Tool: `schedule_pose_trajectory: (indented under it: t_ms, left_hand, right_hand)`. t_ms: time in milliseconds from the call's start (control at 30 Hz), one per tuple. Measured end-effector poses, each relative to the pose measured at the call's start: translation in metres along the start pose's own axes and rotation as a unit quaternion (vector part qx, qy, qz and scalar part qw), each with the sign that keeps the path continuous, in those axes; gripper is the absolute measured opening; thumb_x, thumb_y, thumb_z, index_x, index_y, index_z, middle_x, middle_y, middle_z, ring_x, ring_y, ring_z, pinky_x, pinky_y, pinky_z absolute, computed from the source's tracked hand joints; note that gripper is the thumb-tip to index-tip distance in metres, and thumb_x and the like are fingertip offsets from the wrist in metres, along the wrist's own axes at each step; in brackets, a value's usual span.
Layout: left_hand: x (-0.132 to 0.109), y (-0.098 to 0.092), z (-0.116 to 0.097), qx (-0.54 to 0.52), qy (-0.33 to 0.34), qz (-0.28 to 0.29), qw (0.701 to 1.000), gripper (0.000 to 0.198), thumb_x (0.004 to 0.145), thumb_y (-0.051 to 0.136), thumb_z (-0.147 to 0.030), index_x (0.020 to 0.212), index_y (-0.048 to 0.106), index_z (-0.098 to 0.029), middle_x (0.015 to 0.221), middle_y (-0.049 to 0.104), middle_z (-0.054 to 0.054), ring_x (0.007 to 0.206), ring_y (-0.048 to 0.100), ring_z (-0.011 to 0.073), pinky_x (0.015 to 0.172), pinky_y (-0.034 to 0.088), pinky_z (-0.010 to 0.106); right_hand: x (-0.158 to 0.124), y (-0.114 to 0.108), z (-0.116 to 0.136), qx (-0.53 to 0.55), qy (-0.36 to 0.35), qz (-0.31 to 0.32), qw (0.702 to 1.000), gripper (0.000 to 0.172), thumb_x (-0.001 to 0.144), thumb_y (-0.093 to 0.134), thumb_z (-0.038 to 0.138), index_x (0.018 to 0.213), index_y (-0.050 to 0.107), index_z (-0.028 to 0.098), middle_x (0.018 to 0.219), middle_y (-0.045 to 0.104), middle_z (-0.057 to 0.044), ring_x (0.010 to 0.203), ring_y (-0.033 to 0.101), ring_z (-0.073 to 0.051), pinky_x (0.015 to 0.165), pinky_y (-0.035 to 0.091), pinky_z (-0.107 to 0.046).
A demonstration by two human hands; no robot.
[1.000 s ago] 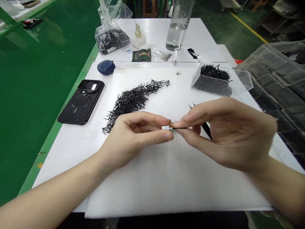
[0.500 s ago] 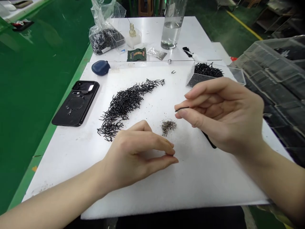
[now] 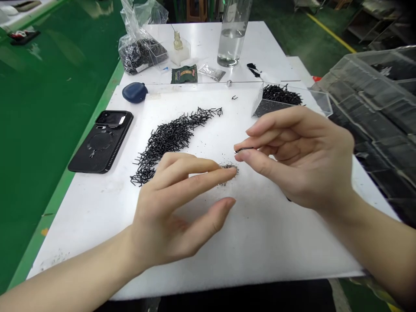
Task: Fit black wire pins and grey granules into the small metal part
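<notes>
Between the thumb and fingertips of my right hand (image 3: pixel 299 156) is a thin, short black piece (image 3: pixel 244 149), held above the white work mat (image 3: pixel 260 242). My left hand (image 3: pixel 182 203) is open, its thumb apart from the outstretched fingers, and nothing shows between them. Its fingertips hover over or touch a small heap of tiny brown grains (image 3: pixel 230 167), partly hidden by them; I cannot tell which. Left of the grains lies a long pile of small black forked pieces (image 3: pixel 169 138). A single forked piece (image 3: pixel 234 97) lies apart near the mat's far edge.
A clear box of black pieces (image 3: pixel 282 95) stands at the back right. A phone (image 3: pixel 100 141) and a dark blue case (image 3: pixel 134 92) lie on the left. Behind are a bag of black pieces (image 3: pixel 139 54), a small bottle (image 3: pixel 177 41), a green packet (image 3: pixel 184 74) and a water container (image 3: pixel 230 45).
My left hand has gone from a near pinch to open, its fingers rising forward over the grains. The right hand keeps its pinch on the black piece, shifted slightly left in view.
</notes>
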State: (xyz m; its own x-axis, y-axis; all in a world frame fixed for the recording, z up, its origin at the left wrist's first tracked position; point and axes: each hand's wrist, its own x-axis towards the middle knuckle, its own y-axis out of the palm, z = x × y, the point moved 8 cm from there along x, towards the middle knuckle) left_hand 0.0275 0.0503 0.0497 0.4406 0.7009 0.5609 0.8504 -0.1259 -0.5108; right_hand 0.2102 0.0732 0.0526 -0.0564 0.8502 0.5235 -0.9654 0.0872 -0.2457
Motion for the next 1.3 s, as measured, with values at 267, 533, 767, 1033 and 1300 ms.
schedule_pose_trajectory:
  t_ms: [267,533,767,1033,1300]
  left_hand:
    - [-0.009,0.012,0.012,-0.160,-0.060,0.061,0.983,0.080,0.086,0.079,-0.007,0.156,0.055,-0.034,0.155,0.064,0.005,0.137,0.061,0.0277,0.109,0.051,0.045]
    - [-0.006,0.014,0.014,-0.163,-0.069,0.083,0.981,0.080,0.085,0.077,-0.006,0.158,0.055,-0.033,0.159,0.060,0.006,0.142,0.057,0.0306,0.116,0.053,0.046]
    - [-0.006,0.014,0.016,-0.148,-0.058,0.108,0.981,0.074,0.094,0.064,-0.006,0.160,0.050,-0.038,0.165,0.053,0.002,0.150,0.051,0.0286,0.128,0.045,0.045]
    - [-0.009,0.018,0.023,-0.063,-0.037,0.159,0.985,0.073,0.103,0.048,-0.009,0.169,0.034,-0.037,0.175,0.038,-0.002,0.158,0.044,0.0241,0.131,0.043,0.035]
    - [-0.011,0.013,0.040,-0.073,-0.147,0.108,0.980,0.067,0.106,0.056,-0.021,0.167,0.035,-0.041,0.175,0.039,0.000,0.146,0.055,0.0265,0.109,0.062,0.032]
  right_hand:
    - [-0.001,0.000,-0.001,-0.002,0.010,-0.006,1.000,0.033,0.085,0.085,0.008,0.107,0.078,0.031,0.088,0.084,0.004,0.082,0.083,-0.018,0.062,0.067,-0.027]
    - [-0.002,0.000,-0.002,-0.006,0.010,-0.015,1.000,0.032,0.082,0.087,0.009,0.103,0.077,0.032,0.085,0.083,0.005,0.080,0.083,-0.019,0.066,0.070,-0.029]
    - [0.000,-0.001,0.000,0.022,0.004,-0.013,1.000,0.033,0.082,0.084,0.003,0.098,0.078,0.031,0.088,0.084,0.004,0.081,0.083,-0.017,0.062,0.068,-0.025]
    - [0.003,0.001,0.000,0.078,-0.004,-0.007,0.997,0.018,0.083,0.082,0.011,0.094,0.075,0.024,0.088,0.084,0.000,0.081,0.083,-0.018,0.063,0.066,-0.025]
    - [0.028,-0.039,-0.041,0.013,0.050,-0.100,0.994,0.023,0.082,0.088,0.032,0.096,0.072,0.023,0.087,0.085,-0.002,0.078,0.083,-0.021,0.050,0.061,-0.025]
